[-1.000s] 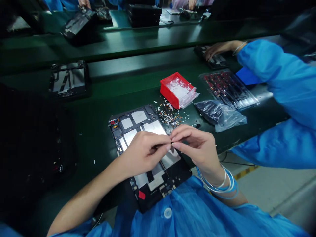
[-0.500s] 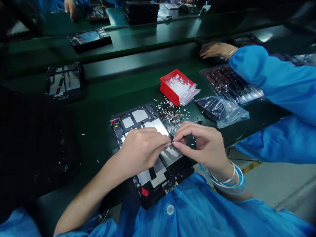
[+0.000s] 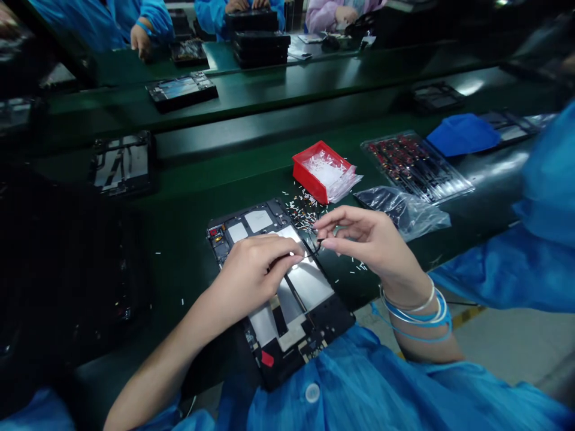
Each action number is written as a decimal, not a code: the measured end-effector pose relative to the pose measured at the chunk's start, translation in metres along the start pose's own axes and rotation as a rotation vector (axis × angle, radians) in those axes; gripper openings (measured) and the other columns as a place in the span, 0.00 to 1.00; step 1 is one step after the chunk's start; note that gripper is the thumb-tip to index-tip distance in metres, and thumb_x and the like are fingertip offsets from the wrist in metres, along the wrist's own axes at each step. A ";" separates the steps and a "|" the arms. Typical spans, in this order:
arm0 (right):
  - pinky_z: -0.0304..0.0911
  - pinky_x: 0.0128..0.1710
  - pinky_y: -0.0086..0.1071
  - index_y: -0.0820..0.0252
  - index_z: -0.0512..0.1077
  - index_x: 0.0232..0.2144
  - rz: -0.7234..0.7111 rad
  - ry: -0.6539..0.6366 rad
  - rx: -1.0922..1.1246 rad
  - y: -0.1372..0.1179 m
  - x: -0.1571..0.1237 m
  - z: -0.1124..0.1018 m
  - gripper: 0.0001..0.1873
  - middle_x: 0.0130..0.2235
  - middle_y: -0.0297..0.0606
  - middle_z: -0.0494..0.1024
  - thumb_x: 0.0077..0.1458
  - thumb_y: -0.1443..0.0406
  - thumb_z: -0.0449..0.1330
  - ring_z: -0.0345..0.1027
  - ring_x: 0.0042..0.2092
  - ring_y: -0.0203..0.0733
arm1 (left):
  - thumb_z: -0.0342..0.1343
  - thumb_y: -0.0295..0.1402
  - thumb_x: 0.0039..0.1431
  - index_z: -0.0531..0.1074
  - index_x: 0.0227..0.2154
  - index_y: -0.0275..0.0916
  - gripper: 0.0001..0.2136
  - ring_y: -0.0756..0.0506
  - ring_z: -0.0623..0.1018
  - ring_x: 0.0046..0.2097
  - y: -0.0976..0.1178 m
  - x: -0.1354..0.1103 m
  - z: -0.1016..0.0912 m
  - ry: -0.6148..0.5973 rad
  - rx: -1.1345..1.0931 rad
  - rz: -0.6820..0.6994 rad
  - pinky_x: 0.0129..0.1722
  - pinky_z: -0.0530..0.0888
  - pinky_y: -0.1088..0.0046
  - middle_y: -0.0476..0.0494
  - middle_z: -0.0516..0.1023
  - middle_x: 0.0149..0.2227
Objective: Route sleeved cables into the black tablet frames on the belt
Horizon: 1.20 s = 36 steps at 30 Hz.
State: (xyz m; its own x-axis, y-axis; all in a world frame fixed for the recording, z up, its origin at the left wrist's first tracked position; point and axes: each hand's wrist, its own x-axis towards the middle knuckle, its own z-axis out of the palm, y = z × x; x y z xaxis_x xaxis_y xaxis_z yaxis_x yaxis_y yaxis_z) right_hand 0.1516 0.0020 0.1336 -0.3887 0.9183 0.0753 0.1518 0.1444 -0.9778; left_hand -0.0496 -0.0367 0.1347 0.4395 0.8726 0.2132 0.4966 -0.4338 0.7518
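Observation:
An opened tablet point(image 3: 323, 308), its silver battery plates and circuit parts showing, lies tilted before me, with its near edge against my blue smock. My left hand point(image 3: 260, 266) is over the tablet, thumb and forefinger pinched on one end of a thin black wire point(image 3: 314, 250). At the tablet's right edge, my right hand point(image 3: 366, 242) pinches the wire's other end, where a small black piece shows between thumb and fingers. The wire bends slightly between both hands. A red tab point(image 3: 267, 359) sits on the tablet's lower part.
Beyond my hands are loose small white and brown bits point(image 3: 303, 212) and a red bin point(image 3: 309, 178) of white pieces. Rightward lie a clear plastic bag point(image 3: 408, 215) and a tray of parts point(image 3: 417, 164). Another opened tablet point(image 3: 121, 161) is at left. A co-worker's blue sleeve point(image 3: 548, 197) is at right.
My hands have moved apart, and the black wire now shows between them. The co-worker's arm at right has drawn back from the bench. The camera view has tipped up slightly.

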 end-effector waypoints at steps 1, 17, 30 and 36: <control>0.65 0.25 0.25 0.60 0.77 0.33 0.002 -0.001 0.006 0.001 0.000 0.000 0.10 0.27 0.34 0.78 0.45 0.64 0.68 0.70 0.29 0.33 | 0.52 0.26 0.61 0.74 0.31 0.38 0.07 0.49 0.77 0.33 0.000 0.000 0.000 0.004 0.000 0.001 0.35 0.70 0.76 0.48 0.79 0.31; 0.63 0.28 0.31 0.58 0.76 0.27 -0.270 0.295 -0.384 0.001 0.024 0.006 0.00 0.27 0.34 0.78 0.49 0.67 0.64 0.68 0.28 0.35 | 0.48 0.30 0.61 0.74 0.32 0.32 0.11 0.50 0.75 0.25 -0.010 0.009 -0.010 -0.219 -0.439 -0.434 0.23 0.67 0.78 0.43 0.80 0.28; 0.68 0.33 0.33 0.60 0.75 0.29 -0.658 0.246 -0.675 0.008 0.014 0.028 0.07 0.29 0.38 0.79 0.55 0.72 0.58 0.71 0.33 0.37 | 0.49 0.31 0.62 0.75 0.44 0.35 0.13 0.51 0.75 0.23 -0.018 0.008 0.009 0.043 -0.517 -0.329 0.22 0.66 0.79 0.46 0.78 0.26; 0.68 0.31 0.31 0.59 0.76 0.30 -0.570 0.159 -0.611 0.002 0.014 0.025 0.04 0.30 0.36 0.79 0.54 0.69 0.60 0.71 0.32 0.36 | 0.48 0.29 0.62 0.76 0.44 0.36 0.13 0.51 0.74 0.24 -0.017 0.008 0.009 0.088 -0.487 -0.291 0.24 0.67 0.79 0.47 0.78 0.26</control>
State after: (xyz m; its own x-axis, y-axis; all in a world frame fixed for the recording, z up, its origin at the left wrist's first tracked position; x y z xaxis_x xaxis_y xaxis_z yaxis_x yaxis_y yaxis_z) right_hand 0.1234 0.0062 0.1280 -0.4289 0.6788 0.5960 0.4530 0.7325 -0.5082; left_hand -0.0479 -0.0247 0.1173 0.2617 0.9651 -0.0097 0.1763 -0.0379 0.9836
